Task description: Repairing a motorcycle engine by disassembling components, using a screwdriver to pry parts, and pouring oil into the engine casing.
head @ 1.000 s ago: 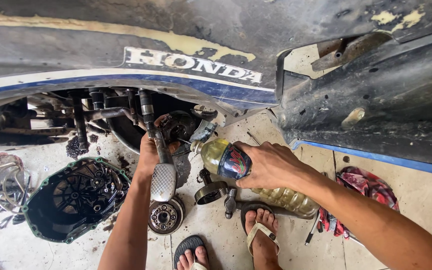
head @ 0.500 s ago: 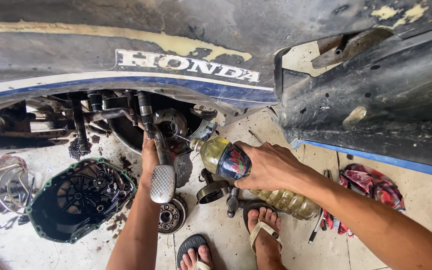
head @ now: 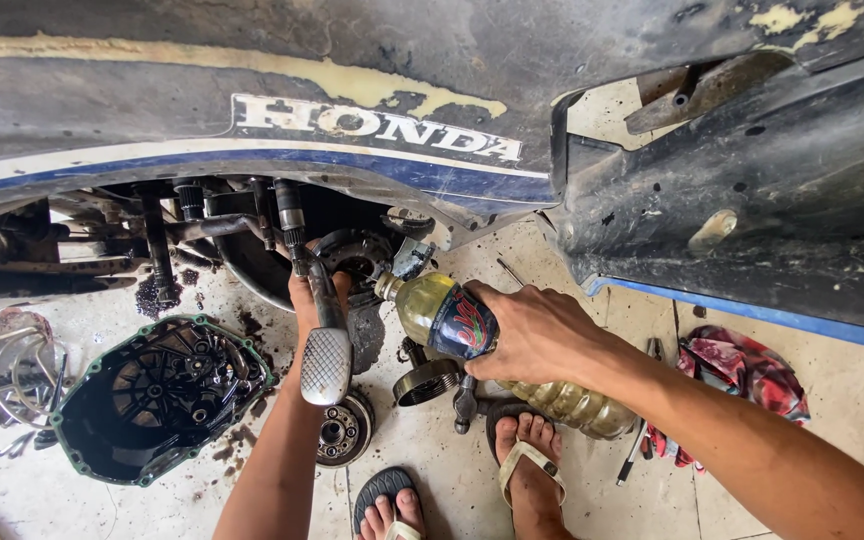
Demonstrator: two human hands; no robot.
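**Bottle tipped at the open engine**

At the far left, on the concrete floor (head: 572, 480), lay a cluster of metal rings and small parts (head: 7, 370), and just right of them a dark engine side cover (head: 157, 400) with a green gasket edge, its hollow side up. Above hung the grimy body of a motorcycle (head: 252, 80), with a blue stripe along its lower edge.

The left hand (head: 314, 300) reached up under the body to the exposed engine (head: 352, 255); its fingers were hidden behind the kick-start lever (head: 324, 350), so whether they gripped anything could not be told. Below the lever a round toothed disc (head: 342, 430) rested on the floor, with a metal ring (head: 427, 382) near it.

The right hand (head: 532, 335) was closed around a clear plastic bottle (head: 442, 315) of yellowish liquid, tilted with its neck toward the engine opening, close beside the left hand. A second bottle (head: 572, 405) lay on the floor beneath the right forearm, touching the sandalled foot (head: 527, 465). Farther right sat a crumpled red rag (head: 742, 375).
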